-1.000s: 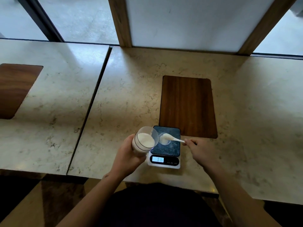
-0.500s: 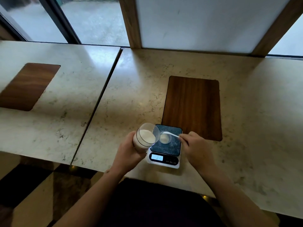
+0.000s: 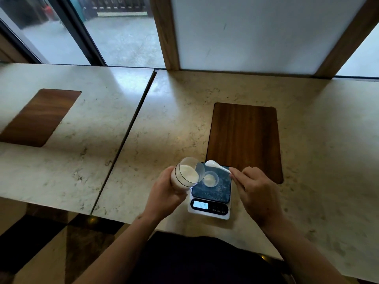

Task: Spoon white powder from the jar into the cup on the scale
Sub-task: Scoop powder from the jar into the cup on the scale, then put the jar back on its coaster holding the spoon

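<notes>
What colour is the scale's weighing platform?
Dark blue-black with pale marbled flecks, on the scale; head view.

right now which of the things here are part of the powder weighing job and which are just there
In use:
- jar of white powder, tilted, in the left hand
- white spoon, in the right hand
- small cup, on the scale

Just there:
- wooden inlay behind the scale
- second wooden inlay on the left table
- window

Marble counter (image 3: 307, 140): scale (image 3: 209, 201) near front edge, beside wood inlay (image 3: 244, 138).
</notes>
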